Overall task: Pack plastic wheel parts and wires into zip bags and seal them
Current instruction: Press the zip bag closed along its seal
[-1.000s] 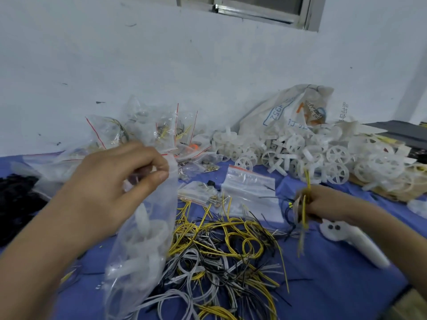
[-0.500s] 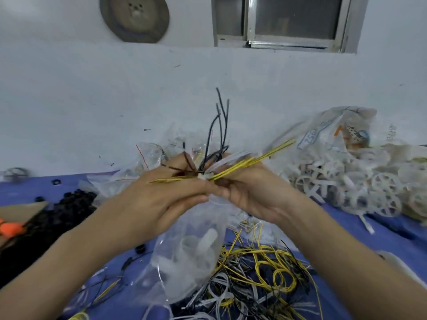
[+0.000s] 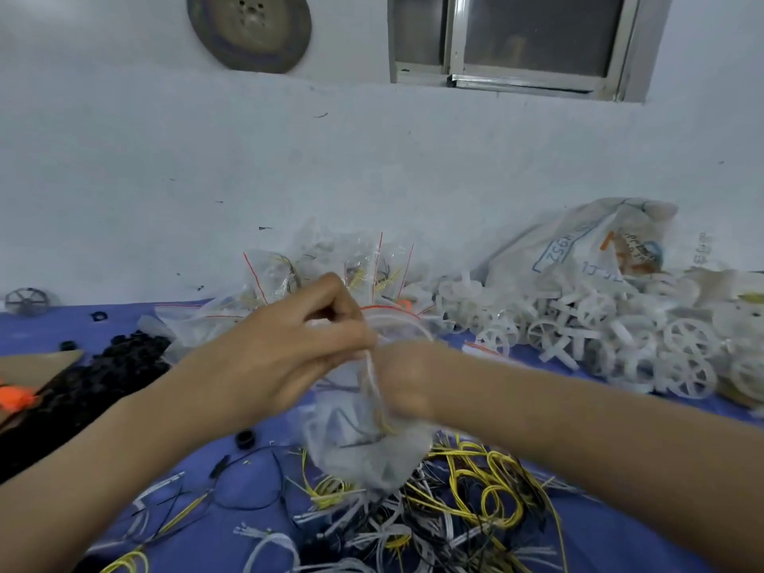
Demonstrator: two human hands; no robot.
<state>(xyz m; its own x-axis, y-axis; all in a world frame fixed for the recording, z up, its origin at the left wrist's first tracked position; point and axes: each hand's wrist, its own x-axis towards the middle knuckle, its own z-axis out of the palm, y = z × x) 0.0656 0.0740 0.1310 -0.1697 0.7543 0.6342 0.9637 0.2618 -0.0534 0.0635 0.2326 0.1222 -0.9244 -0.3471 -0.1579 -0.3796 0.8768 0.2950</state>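
A clear zip bag [image 3: 364, 444] with a red-lined mouth hangs above the table in the middle of the view. My left hand [image 3: 297, 345] pinches its rim at the left. My right hand [image 3: 407, 378], blurred, reaches down into the bag's mouth, and thin wires show faintly through the plastic by its fingers; its grip is hidden. Under the bag lies a tangle of yellow, white and black wires [image 3: 446, 514]. White plastic wheel parts [image 3: 599, 332] are heaped at the right.
Filled zip bags [image 3: 330, 266] lean on the wall behind my hands. A big printed sack [image 3: 578, 250] stands behind the wheels. Black parts [image 3: 95, 378] are piled at the left beside an orange thing [image 3: 14, 399]. A blue cloth [image 3: 215, 452] covers the table.
The bundle of wires that stood up between my hands has gone down into the bag with my right hand. The bag's mouth now stands open wider.
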